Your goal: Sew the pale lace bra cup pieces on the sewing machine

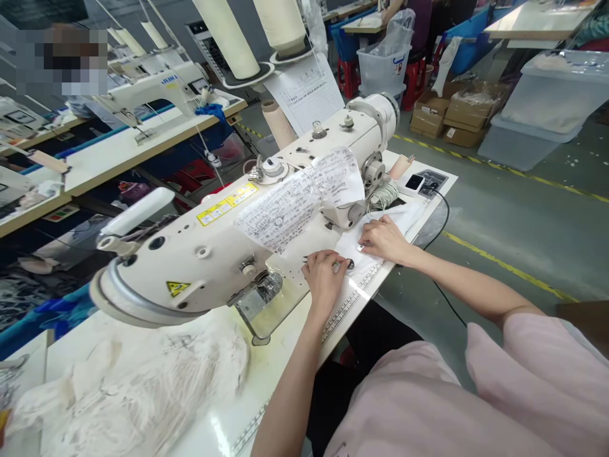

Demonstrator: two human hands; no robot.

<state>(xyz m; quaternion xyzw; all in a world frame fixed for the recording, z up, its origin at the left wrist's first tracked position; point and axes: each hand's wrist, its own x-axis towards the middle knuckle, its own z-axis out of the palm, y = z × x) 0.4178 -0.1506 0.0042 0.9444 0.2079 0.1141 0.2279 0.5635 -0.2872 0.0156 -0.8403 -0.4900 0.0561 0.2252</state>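
A white worktable [280, 317] with a printed ruler scale along its near edge carries the reference item, a large cream-white metal sewing machine [223, 235]. A loose heap of white fabric [157, 387] lies on the table near the left end of the machine. Two tall cream thread cones [233, 38] stand behind the machine. A white paper sheet [280, 209] covered in dark handwriting lies over the near flank of the machine. A flat white cloth [349, 241] rests on the table just in front of the machine's right-hand part.

Both hands are at the near side of the machine. The right hand [383, 238], over the cloth, pinches a small silver piece [360, 247] at its fingertips. The left hand [326, 273] is nearer the machine's left end, fingers bent; whether it grips anything cannot be told. A black rounded-square device [415, 183] sits beyond the machine's right end. A small round dark metal piece [351, 263] lies before the machine, just beside the left fingertips.
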